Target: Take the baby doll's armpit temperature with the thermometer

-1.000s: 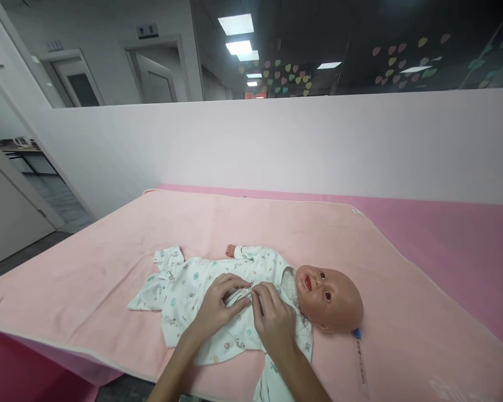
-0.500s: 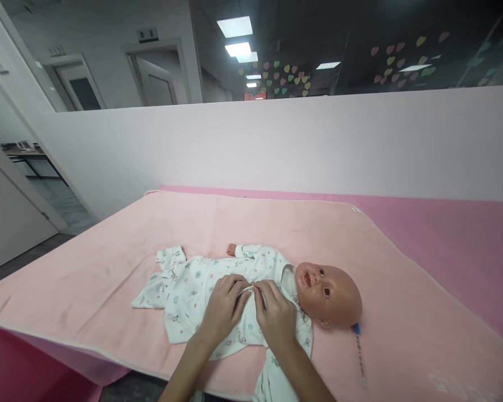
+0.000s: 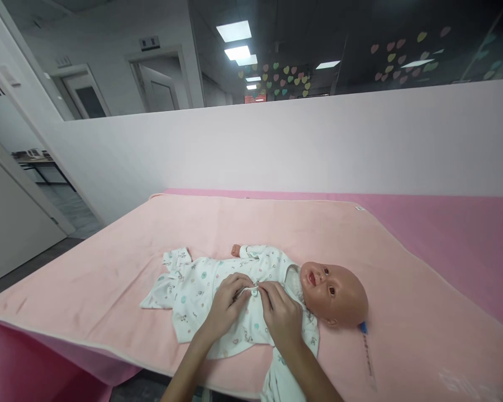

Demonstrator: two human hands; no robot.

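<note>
**A:** Doll, position?

**B:** The doll (image 3: 333, 293) lies on its back on a pale pink blanket (image 3: 109, 268), low centre of view. Its bare head is at 3 o'clock from the hands, and the legs of its baby suit (image 3: 193, 285) trail to 9 o'clock. One small doll hand (image 3: 235, 249) pokes from a sleeve at 12 o'clock.

**A:** Left hand?

**B:** The left hand (image 3: 226, 307) is palm down on the doll's chest. Its fingers are curled and pinched on the front edge of the baby suit.

**A:** Right hand?

**B:** The right hand (image 3: 283, 315) sits just beside the left, toward 3 o'clock. Thumb and forefinger are closed on the opposite cloth edge. The fingertips of both hands meet at a small white button (image 3: 254, 291).

**A:** Button through the hole?

**B:** Cannot tell, the fingers cover it.

**A:** Surroundings?

**B:** The blanket covers a table (image 3: 465, 240) with a darker pink top, which shows bare at 2 o'clock. A small blue object (image 3: 362, 328) touches the back of the doll's head, too small to identify. A white partition wall (image 3: 276, 145) runs behind the table at 12 o'clock, with dark glass above it.
</note>
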